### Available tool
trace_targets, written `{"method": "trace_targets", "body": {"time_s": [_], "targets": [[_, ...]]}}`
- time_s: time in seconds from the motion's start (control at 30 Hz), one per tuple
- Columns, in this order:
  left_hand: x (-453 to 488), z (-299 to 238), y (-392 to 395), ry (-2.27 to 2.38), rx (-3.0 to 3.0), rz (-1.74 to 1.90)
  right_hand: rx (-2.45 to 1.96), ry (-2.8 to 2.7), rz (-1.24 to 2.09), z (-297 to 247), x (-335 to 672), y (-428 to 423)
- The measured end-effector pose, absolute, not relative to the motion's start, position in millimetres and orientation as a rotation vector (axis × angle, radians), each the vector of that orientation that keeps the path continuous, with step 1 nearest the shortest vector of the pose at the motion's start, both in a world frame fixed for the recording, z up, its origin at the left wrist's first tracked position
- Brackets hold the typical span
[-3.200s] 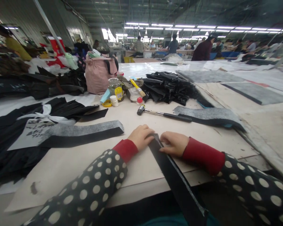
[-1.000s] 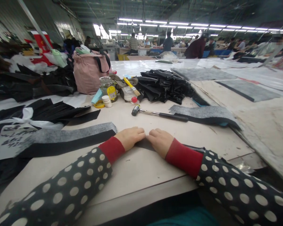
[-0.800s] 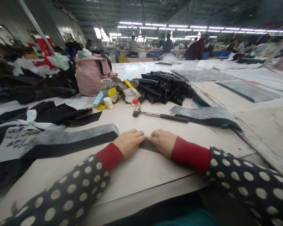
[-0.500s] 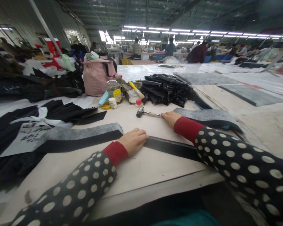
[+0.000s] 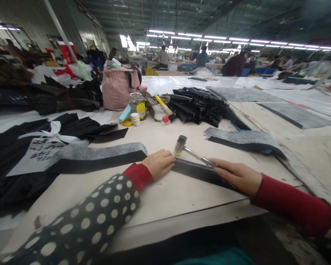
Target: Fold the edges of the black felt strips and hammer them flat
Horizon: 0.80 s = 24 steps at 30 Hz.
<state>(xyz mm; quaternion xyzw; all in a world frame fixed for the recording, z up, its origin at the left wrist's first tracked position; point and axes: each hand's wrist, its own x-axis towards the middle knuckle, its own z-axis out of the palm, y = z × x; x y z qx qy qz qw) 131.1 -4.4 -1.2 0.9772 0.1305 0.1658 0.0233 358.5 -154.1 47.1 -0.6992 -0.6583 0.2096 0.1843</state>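
My left hand (image 5: 159,164) lies on a long black strip (image 5: 191,170), its fingers bent and pressed together on the strip. Left of that hand the strip shows a grey fuzzy backing; to the right it is narrow and black, seemingly folded. My right hand (image 5: 238,176) is wrapped round the handle of a small mallet (image 5: 192,153). The mallet's head, dark with a yellow-green end, is raised just beyond the strip, near my left fingertips. Its handle slants over the strip. Part of the strip is hidden behind my right hand.
Another grey-backed strip (image 5: 241,138) lies at right. Beyond are a glass jar (image 5: 138,105), a white bottle (image 5: 135,119), a yellow-handled brush (image 5: 163,104), a pink bag (image 5: 118,88) and a black pile (image 5: 195,105). Tied black pieces (image 5: 13,147) lie left. People work in the background.
My right hand has picked the mallet up off the table and brought it nearer, over the strip, its head now upright. My left hand stays on the strip.
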Motion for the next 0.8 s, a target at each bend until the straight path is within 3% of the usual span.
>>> {"method": "trace_targets", "body": {"time_s": [0.27,0.43,0.67,0.8], "targets": [[131,0,-8,0.525,3.090,0.474,-1.885,-1.879,0.143,46,351,-165],[132,-2,-10,0.590,3.107,0.483,-1.975,-2.139,0.239,30,349,-166],[132,-1,-11,0.594,3.098,0.478,-1.890,-2.039,0.010,49,346,-168],[132,-1,-11,0.595,3.100,0.489,-1.994,-2.175,0.234,43,344,-169]]}}
